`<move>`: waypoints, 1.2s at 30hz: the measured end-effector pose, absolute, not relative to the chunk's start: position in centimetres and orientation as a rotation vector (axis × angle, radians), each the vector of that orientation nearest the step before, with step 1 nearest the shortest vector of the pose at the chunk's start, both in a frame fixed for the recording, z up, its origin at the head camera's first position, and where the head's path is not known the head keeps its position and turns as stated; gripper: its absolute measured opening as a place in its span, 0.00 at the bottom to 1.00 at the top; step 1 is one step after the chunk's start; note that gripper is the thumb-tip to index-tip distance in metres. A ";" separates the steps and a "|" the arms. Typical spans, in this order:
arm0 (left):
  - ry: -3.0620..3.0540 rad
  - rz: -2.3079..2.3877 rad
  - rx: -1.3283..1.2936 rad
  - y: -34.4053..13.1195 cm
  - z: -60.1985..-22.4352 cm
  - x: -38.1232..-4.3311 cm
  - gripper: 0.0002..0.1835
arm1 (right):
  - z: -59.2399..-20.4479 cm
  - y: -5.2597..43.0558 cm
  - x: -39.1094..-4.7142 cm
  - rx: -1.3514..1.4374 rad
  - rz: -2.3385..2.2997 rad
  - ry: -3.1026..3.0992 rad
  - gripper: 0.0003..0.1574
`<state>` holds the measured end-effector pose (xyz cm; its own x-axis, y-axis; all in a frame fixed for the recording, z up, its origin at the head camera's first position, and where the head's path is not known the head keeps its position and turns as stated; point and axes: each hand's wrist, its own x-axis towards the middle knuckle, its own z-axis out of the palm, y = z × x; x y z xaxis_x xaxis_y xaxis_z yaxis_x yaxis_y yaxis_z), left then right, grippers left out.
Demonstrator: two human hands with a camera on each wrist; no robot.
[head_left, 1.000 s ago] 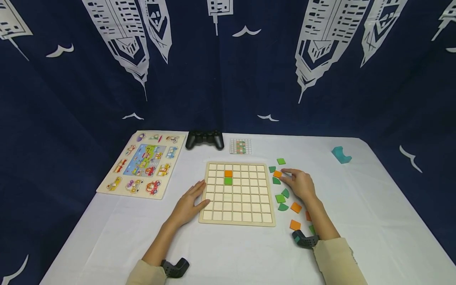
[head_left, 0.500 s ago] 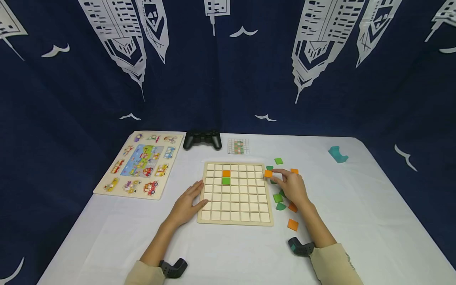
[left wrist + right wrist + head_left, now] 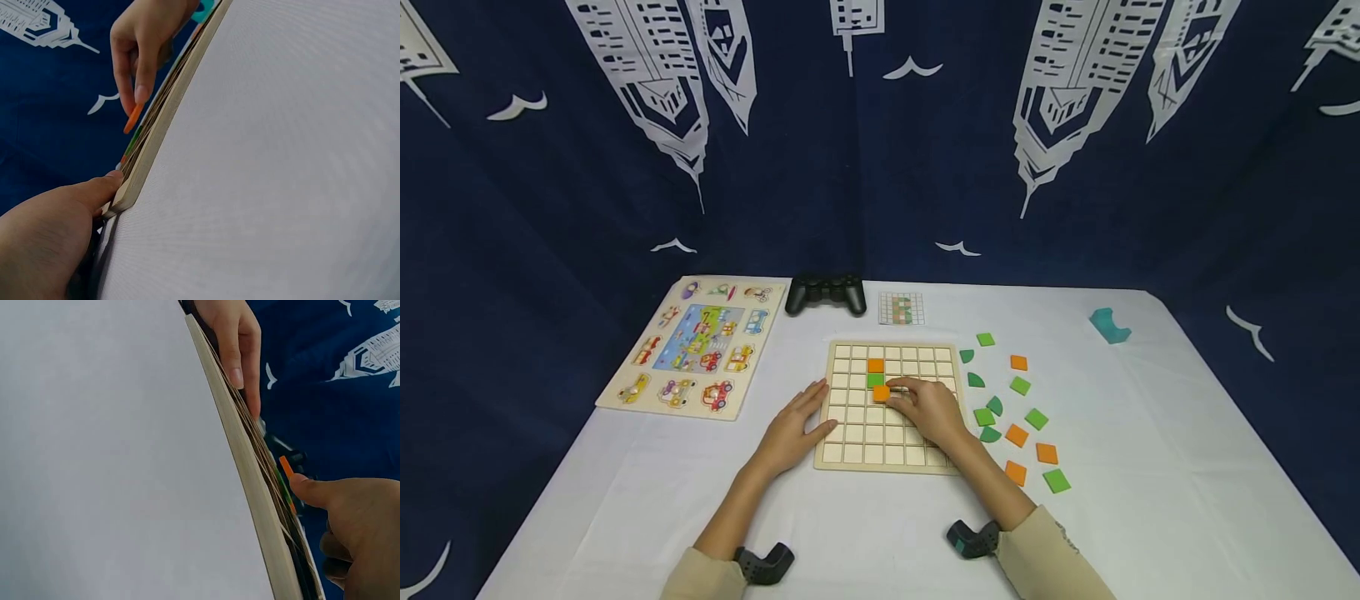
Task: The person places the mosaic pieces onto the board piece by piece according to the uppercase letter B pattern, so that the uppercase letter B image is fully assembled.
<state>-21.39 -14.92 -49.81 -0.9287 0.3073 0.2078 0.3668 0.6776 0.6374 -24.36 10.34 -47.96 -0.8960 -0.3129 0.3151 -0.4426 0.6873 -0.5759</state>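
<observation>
Between thumb and finger my right hand (image 3: 931, 410) pinches an orange square tile (image 3: 881, 394) over the wooden grid board (image 3: 895, 470). In the left wrist view the orange tile (image 3: 132, 119) is tilted and sits just above the board's surface. Below an orange tile (image 3: 876, 365) set in the grid lies a green square tile (image 3: 876, 380), right behind the held one. My left hand (image 3: 792, 427) rests with extended fingers on the board's left edge, its thumb (image 3: 103, 187) on the rim.
Right of the board lie loose orange squares (image 3: 1017, 435), green squares (image 3: 1037, 418) and dark green quarter-round pieces (image 3: 976, 380). Behind the board are a pattern card (image 3: 902, 309) and a black game controller (image 3: 826, 295). A picture puzzle (image 3: 700, 348) lies at left, a teal piece (image 3: 1109, 326) at far right.
My right hand has picked up the orange tile from the loose pieces and carried it left over the grid, near the green tile. My left hand has stayed at the board's edge.
</observation>
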 end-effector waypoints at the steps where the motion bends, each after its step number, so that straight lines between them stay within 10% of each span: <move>1: -2.805 -1.091 -0.561 -14.9 -49.8 -21.4 0.34 | -48.0 10.0 -24.4 0.617 0.988 -2.710 0.18; 21: -2.801 -1.095 -0.559 -14.8 -49.6 -21.3 0.34 | -48.1 10.1 -24.2 0.601 1.030 -2.704 0.24; 36: -2.807 -1.094 -0.567 -14.9 -49.7 -21.3 0.35 | -47.5 22.4 -23.5 0.199 0.915 -2.671 0.25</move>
